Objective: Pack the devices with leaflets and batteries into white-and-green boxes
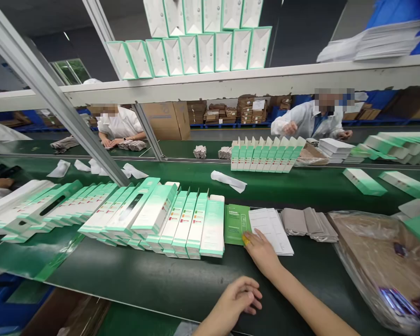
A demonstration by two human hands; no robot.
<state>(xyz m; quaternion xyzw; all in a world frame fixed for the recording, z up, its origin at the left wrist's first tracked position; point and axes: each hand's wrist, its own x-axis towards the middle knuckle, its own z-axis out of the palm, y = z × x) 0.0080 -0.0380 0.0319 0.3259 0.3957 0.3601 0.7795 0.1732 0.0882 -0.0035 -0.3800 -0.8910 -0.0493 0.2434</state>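
On belt [143, 280], near side: right hand [262, 252], open, is touching green leaflet [235, 223] lying near-to-far at its left. Left hand [240, 298] is resting nearer, loosely curled, empty.

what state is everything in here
right hand, open, fingertips on green leaflets and white sheets
left hand, loosely curled, empty, on the belt
green leaflets, stacked flat
white sheets, stacked flat
near boxes, lying overlapped, look closed
far boxes, upright, top flaps open
grey pouches, flat, overlapped
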